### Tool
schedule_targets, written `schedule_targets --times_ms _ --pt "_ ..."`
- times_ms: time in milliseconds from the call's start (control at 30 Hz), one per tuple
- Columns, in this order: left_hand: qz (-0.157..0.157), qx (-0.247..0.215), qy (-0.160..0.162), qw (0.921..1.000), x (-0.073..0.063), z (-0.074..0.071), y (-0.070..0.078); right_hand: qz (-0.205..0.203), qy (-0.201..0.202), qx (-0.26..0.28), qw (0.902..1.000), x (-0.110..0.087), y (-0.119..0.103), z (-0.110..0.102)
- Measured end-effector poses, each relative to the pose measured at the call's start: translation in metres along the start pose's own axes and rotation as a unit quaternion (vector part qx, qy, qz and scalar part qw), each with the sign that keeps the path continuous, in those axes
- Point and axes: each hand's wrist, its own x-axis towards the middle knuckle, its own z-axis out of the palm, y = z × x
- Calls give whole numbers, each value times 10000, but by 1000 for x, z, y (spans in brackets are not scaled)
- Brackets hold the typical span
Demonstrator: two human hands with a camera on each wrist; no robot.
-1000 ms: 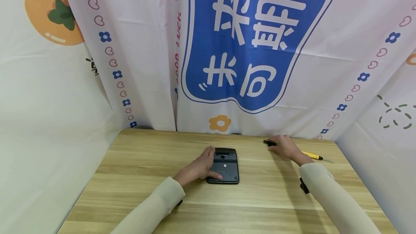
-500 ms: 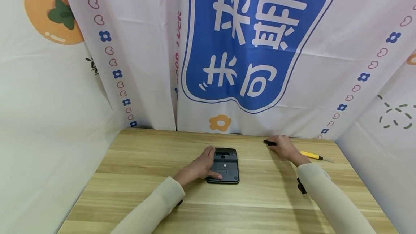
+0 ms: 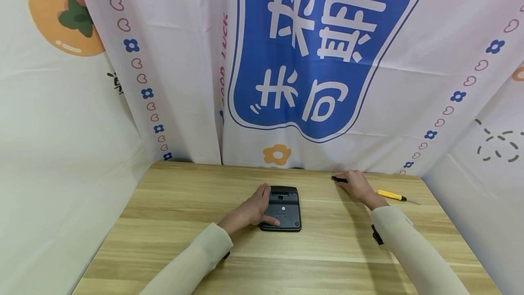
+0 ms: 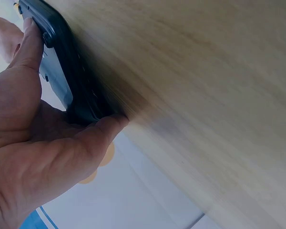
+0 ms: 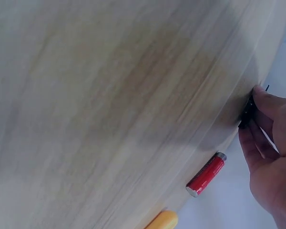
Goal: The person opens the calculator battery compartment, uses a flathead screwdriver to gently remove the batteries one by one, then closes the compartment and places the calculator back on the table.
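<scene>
A black calculator lies back side up on the wooden table, with an open slot near its far end. My left hand grips its left side, thumb on the back panel; in the left wrist view fingers wrap the casing. Farther right, by the table's back edge, my right hand pinches a small black plastic piece between thumb and fingers. The piece touches or nearly touches the tabletop. A red battery lies beside that hand in the right wrist view; in the head view it is hidden.
A yellow-handled screwdriver lies to the right of my right wrist, its shaft pointing right. White printed cloth hangs along the back edge of the wooden table, with pale walls on both sides.
My right forearm has shifted slightly left, exposing more of the screwdriver's handle. The right hand keeps the black piece in almost the same place; the left hand and calculator have not moved.
</scene>
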Motion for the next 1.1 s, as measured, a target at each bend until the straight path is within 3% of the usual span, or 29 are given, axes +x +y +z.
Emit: schedule_targets --times_ms 467,967,1100 --pt "25 -3 18 10000 0 0 0 -131 34 -238 9996 2 -10 -1" --pt "10 42 -2 10000 0 -1 0 244 260 435 9984 4 -7 -3" --pt "0 3 -7 10000 0 0 0 524 328 734 9954 4 -5 -3"
